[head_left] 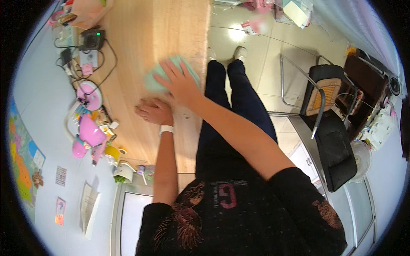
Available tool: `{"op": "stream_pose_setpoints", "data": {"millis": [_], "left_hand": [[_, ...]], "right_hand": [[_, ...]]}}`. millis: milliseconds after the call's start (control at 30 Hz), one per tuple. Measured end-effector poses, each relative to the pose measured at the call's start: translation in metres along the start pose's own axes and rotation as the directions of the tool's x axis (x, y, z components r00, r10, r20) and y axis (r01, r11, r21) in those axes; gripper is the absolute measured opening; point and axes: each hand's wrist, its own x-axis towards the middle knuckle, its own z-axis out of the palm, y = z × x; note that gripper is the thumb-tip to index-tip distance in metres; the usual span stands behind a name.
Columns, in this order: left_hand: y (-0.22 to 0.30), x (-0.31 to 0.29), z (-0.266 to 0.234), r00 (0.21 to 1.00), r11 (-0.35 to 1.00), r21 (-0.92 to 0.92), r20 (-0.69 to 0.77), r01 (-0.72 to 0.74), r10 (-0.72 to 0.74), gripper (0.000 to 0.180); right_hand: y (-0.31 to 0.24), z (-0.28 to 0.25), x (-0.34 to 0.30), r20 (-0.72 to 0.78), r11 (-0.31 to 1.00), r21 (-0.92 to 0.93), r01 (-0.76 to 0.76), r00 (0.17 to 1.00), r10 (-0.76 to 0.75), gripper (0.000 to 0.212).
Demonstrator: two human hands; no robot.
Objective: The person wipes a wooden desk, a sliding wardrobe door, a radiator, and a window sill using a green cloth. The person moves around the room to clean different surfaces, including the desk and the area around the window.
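My right hand [181,83] lies spread on a pale green cloth [154,82] on the wooden table [141,25]. Its fingers are apart and stretched over the cloth, with the palm down; hand and cloth are slightly blurred. Just nearer to me, my left hand [154,112] rests palm down on the bare wood, holding nothing. A white band [166,129] circles the left wrist. Beside the left forearm, a few small dark marks [186,115] show on the tabletop.
Along the table's left side stand a black device with a green light [92,39], tangled cables, a pink desk lamp [90,130] and a white pot with a green plant [123,173]. To the right are a black chair [326,141] and a white fan [361,162].
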Motion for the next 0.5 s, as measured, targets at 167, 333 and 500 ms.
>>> {"op": "stream_pose_setpoints", "data": {"millis": [167,333,500], "left_hand": [[-0.017,-0.011,-0.017,0.996,0.999,-0.041,0.085,-0.009,0.012,0.063],[-0.018,-0.011,-0.012,0.999,0.997,-0.074,0.027,-0.032,0.034,0.062],[-0.023,-0.008,-0.01,0.999,0.997,-0.08,0.025,-0.023,0.025,0.061]], "right_hand": [[0.029,0.01,-0.029,0.201,0.917,-0.057,0.394,0.904,-0.376,0.073],[0.046,-0.055,0.117,-0.113,0.902,-0.431,0.005,0.992,-0.059,0.069],[0.004,-0.007,0.011,0.188,0.976,-0.142,0.163,0.973,-0.135,0.074]]}}
